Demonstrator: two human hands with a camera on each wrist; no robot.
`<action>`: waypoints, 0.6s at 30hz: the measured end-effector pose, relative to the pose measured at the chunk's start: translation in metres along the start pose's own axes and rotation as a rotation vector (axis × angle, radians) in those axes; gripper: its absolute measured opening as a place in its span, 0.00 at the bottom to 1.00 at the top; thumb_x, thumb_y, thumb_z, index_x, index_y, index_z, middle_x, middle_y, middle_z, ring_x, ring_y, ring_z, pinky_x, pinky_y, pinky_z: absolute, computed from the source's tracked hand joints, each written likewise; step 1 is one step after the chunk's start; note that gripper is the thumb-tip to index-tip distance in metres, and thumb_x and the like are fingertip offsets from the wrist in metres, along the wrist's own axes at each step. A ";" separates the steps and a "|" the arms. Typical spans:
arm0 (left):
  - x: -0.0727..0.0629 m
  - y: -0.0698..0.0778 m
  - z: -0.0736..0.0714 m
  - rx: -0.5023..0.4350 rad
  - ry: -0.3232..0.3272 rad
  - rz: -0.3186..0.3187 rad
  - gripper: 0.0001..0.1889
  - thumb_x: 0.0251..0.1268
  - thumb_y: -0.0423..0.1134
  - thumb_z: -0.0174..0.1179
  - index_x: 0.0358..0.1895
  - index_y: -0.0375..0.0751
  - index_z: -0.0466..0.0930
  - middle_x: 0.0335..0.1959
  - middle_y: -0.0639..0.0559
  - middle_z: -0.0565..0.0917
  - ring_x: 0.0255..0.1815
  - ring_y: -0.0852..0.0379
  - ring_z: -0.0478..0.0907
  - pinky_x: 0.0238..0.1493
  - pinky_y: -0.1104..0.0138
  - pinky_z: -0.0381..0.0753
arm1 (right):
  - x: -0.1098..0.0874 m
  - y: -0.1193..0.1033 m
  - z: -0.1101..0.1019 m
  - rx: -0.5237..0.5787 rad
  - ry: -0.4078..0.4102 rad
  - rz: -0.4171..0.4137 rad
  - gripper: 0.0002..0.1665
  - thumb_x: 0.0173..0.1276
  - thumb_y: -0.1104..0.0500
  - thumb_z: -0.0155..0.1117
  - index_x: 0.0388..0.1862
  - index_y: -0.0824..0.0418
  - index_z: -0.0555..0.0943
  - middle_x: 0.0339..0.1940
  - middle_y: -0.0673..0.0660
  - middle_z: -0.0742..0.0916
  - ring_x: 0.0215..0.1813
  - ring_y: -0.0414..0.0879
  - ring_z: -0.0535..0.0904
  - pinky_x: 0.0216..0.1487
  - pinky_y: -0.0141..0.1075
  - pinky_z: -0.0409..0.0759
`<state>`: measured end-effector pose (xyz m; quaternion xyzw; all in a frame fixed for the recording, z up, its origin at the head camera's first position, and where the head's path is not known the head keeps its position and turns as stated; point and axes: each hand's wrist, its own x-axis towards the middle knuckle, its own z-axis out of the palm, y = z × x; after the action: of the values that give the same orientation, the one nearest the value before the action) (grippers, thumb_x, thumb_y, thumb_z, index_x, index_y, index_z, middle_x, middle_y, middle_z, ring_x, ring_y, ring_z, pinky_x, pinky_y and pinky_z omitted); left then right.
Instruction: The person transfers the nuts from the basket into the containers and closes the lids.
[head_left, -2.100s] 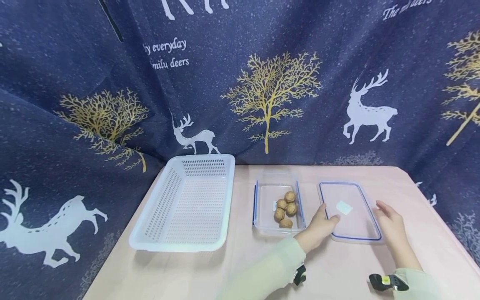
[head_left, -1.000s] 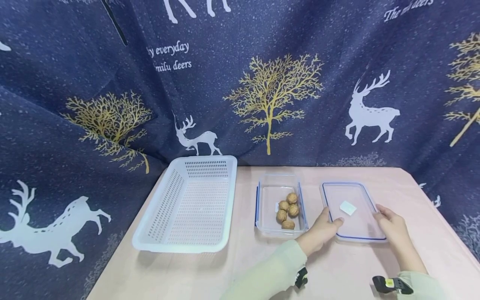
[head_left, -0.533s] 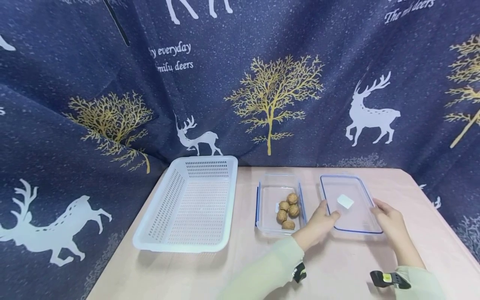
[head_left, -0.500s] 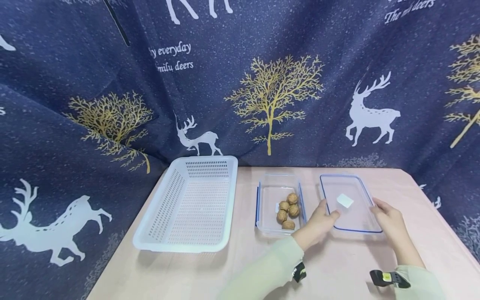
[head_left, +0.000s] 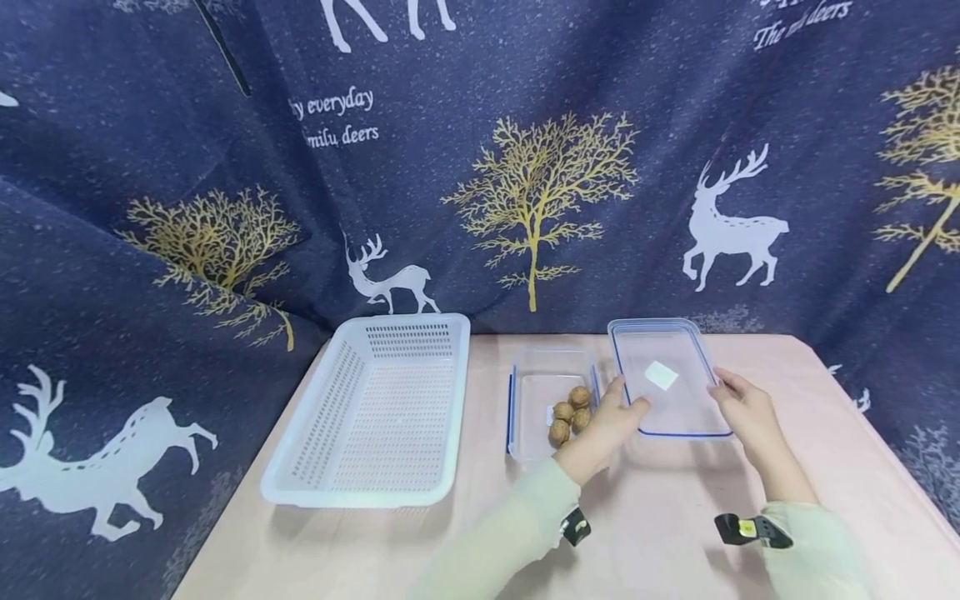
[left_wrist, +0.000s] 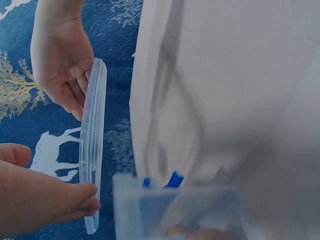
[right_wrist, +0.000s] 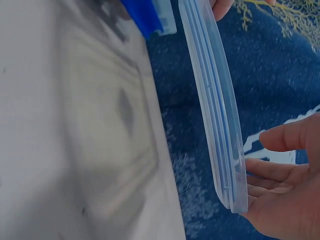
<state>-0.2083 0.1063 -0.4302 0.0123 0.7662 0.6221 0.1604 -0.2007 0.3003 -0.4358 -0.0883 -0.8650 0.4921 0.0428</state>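
Observation:
A clear plastic container lid point(head_left: 675, 400) with a blue seal and a white label is held above the table, slightly tilted. My left hand point(head_left: 611, 417) grips its left edge. On the opposite edge, my right hand point(head_left: 750, 412) holds it with the fingers curled at the rim, as the right wrist view shows from the side point(right_wrist: 280, 185). Left of the lid stands a clear food container point(head_left: 534, 450) with several walnuts point(head_left: 579, 397) inside. My left hand and forearm pass over its near right corner and hide part of it and the nearest walnuts.
A white perforated plastic basket point(head_left: 390, 417) stands on the left of the pink-covered table point(head_left: 637, 542). Behind the table hangs a dark blue cloth point(head_left: 420, 183) printed with deer and trees.
Both hands have raised the lid off the table and carried it up and leftward, toward the container. The container and basket have stayed put; my left hand now covers some walnuts.

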 end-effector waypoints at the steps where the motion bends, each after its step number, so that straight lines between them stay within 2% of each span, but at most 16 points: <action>1: -0.001 0.001 -0.004 -0.010 -0.001 0.001 0.34 0.69 0.47 0.56 0.74 0.44 0.55 0.73 0.41 0.61 0.73 0.40 0.57 0.71 0.44 0.56 | 0.000 -0.003 0.002 0.003 -0.004 -0.007 0.33 0.78 0.56 0.41 0.73 0.74 0.51 0.69 0.81 0.60 0.69 0.75 0.57 0.67 0.62 0.60; 3: -0.001 0.003 -0.010 -0.034 0.001 0.011 0.34 0.69 0.46 0.56 0.74 0.43 0.55 0.72 0.38 0.62 0.72 0.39 0.57 0.70 0.43 0.56 | 0.002 -0.008 0.005 0.007 -0.007 -0.026 0.33 0.77 0.56 0.42 0.73 0.75 0.52 0.69 0.81 0.60 0.69 0.74 0.56 0.67 0.62 0.60; 6: -0.001 0.003 -0.019 -0.054 0.012 -0.009 0.35 0.69 0.46 0.56 0.75 0.43 0.54 0.71 0.36 0.61 0.72 0.38 0.57 0.71 0.44 0.56 | 0.004 -0.016 0.010 0.010 -0.020 -0.051 0.33 0.77 0.57 0.44 0.72 0.76 0.53 0.69 0.80 0.60 0.69 0.74 0.56 0.68 0.60 0.60; 10: -0.001 0.002 -0.030 -0.054 0.035 -0.019 0.35 0.68 0.46 0.57 0.75 0.43 0.54 0.72 0.37 0.61 0.72 0.36 0.55 0.70 0.41 0.54 | 0.007 -0.024 0.018 0.005 -0.049 -0.077 0.33 0.76 0.58 0.44 0.71 0.77 0.53 0.69 0.81 0.59 0.70 0.73 0.55 0.68 0.58 0.61; 13: -0.003 0.002 -0.039 -0.061 0.045 -0.004 0.35 0.68 0.46 0.56 0.74 0.41 0.55 0.72 0.37 0.61 0.72 0.35 0.54 0.70 0.40 0.54 | 0.008 -0.030 0.023 0.006 -0.079 -0.085 0.33 0.76 0.59 0.45 0.71 0.78 0.53 0.69 0.81 0.59 0.71 0.72 0.55 0.69 0.58 0.60; 18: -0.005 0.002 -0.054 -0.129 0.033 0.005 0.35 0.70 0.43 0.55 0.74 0.36 0.52 0.69 0.34 0.64 0.67 0.37 0.64 0.68 0.43 0.61 | 0.009 -0.037 0.033 0.015 -0.116 -0.086 0.33 0.75 0.61 0.46 0.71 0.78 0.53 0.70 0.80 0.59 0.71 0.71 0.55 0.70 0.56 0.60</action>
<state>-0.2181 0.0540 -0.4175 -0.0061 0.7269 0.6709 0.1466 -0.2192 0.2559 -0.4214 -0.0221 -0.8654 0.5005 0.0142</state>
